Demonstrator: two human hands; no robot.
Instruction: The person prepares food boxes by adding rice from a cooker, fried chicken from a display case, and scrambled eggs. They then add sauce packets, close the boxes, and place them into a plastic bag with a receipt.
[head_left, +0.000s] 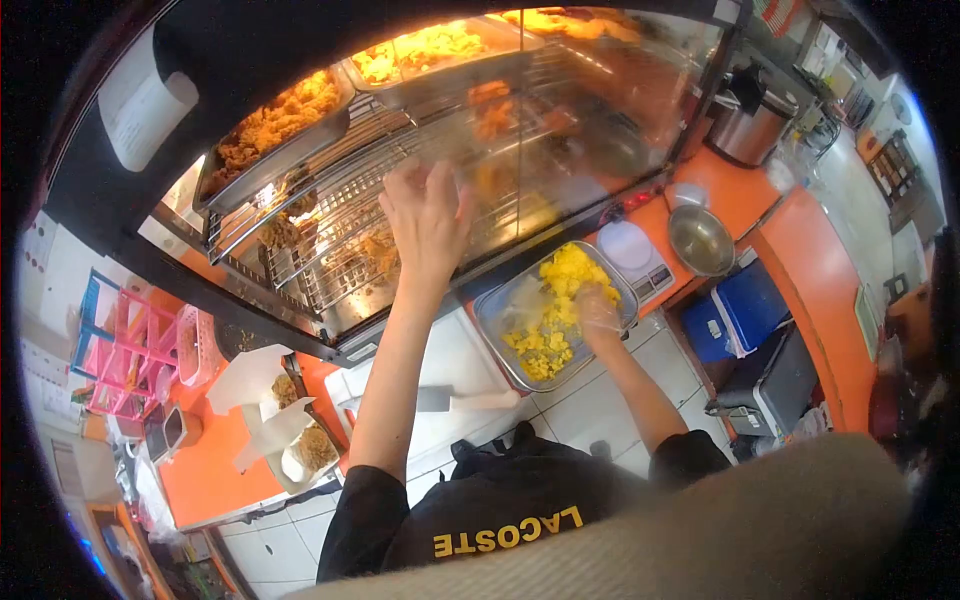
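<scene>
L hand (pixel 425 215) is blurred, so can't tell if it's touching the glass case (pixel 570 120), whose top's cut off at the far edge; R hand (pixel 600 310) blurs too, fingertips lost amid yellow pcs (pixel 545 355). Knife (pixel 433 399) is partly hidden by the L forearm (pixel 395 385), & a fuzzy tan shape (pixel 740 520), near right, covers part of the shirt (pixel 500 505). Print on far-left paper (pixel 150 110) + scale (pixel 650 283) display = too small to read.

The person is wearing a short-sleeved black shirt (pixel 540 478), and yellow capital letters (pixel 508 533) are spelling LACOSTE across it.
</scene>
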